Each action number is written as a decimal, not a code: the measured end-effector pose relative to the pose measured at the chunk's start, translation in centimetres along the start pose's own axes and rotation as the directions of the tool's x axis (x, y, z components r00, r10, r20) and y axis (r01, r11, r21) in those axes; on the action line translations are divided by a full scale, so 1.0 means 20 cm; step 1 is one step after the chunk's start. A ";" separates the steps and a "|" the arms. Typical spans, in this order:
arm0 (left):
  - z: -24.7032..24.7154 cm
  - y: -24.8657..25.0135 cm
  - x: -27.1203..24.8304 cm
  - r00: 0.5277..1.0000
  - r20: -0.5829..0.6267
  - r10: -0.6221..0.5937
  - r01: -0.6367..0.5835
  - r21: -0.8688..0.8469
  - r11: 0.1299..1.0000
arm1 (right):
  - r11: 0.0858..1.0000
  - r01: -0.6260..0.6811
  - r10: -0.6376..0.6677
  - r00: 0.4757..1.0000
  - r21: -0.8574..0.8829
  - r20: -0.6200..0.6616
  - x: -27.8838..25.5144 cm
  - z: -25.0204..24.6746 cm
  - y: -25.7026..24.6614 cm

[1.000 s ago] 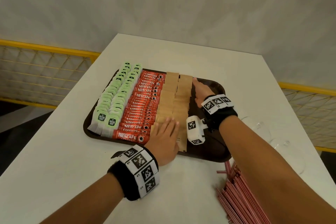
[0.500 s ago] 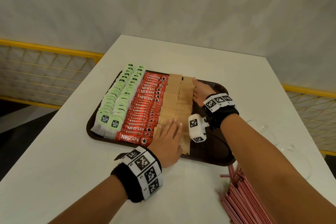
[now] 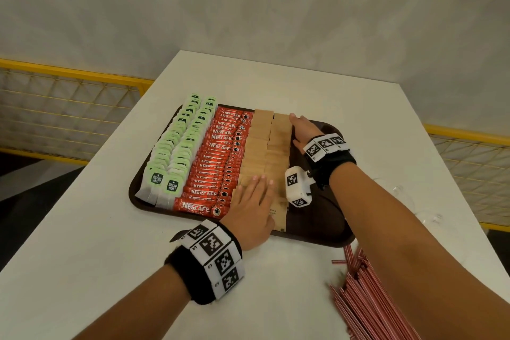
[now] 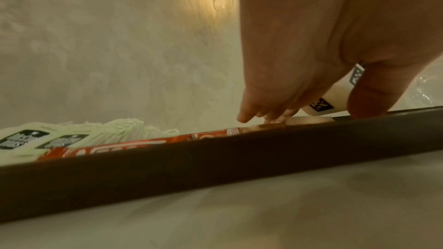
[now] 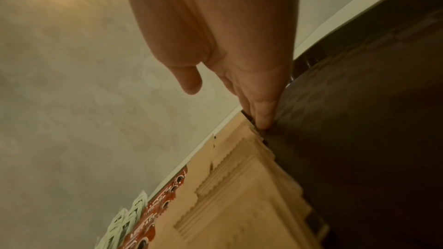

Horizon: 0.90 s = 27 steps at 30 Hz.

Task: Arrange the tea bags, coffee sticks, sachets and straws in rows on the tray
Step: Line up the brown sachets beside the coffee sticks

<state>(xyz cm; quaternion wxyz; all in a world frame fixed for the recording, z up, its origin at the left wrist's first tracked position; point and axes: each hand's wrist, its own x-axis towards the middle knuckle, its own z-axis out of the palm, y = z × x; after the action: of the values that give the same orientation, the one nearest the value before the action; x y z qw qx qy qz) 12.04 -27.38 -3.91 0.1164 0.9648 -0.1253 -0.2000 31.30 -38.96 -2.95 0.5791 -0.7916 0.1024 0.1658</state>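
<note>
A dark brown tray (image 3: 317,237) holds rows of green tea bags (image 3: 176,152), red Nescafe coffee sticks (image 3: 218,163) and brown sugar sachets (image 3: 265,146). My left hand (image 3: 252,201) lies flat with straight fingers on the near end of the sachet rows. My right hand (image 3: 302,130) presses its straight fingers sideways against the right edge of the far sachets (image 5: 239,186), fingertips (image 5: 263,120) down on the tray floor (image 5: 359,139). In the left wrist view the tray rim (image 4: 215,162) fills the foreground, with the left fingers (image 4: 258,115) resting on sachets behind it. Red straws (image 3: 372,298) lie heaped on the table near right.
The tray sits on a white table (image 3: 82,257) against a grey wall. Clear glass items (image 3: 408,201) stand at the right table edge. A yellow mesh railing (image 3: 69,107) runs left and right behind. The tray's right third is bare.
Both hands stay on the sachet rows, little moved. The camera has shifted slightly, so the tray sits a bit more to the right in view.
</note>
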 end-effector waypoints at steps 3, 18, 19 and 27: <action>-0.02 0.00 -0.02 1.000 0.007 -0.011 0.011 -0.043 0.999 | 0.986 -0.036 0.038 0.999 0.160 -0.009 -0.01 -0.02 0.05; -0.03 -0.02 -0.03 0.993 0.081 -0.082 0.088 -0.069 0.994 | 0.972 -0.046 0.034 0.998 0.229 0.058 -0.28 0.05 0.15; -0.03 -0.02 -0.04 0.994 0.078 -0.082 0.088 -0.079 0.993 | 0.968 -0.047 0.036 0.998 0.246 0.048 -0.32 0.04 0.15; -0.03 -0.05 -0.13 0.995 0.066 -0.073 0.081 -0.127 0.989 | 0.925 -0.118 0.067 0.986 0.360 0.151 -0.74 0.05 0.26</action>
<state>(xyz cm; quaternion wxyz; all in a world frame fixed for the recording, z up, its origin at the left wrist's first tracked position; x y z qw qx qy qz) 10.14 -25.67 -2.69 0.1669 0.9527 -0.0781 -0.2416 15.58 -40.12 -2.07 0.7142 -0.6503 0.1292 0.2245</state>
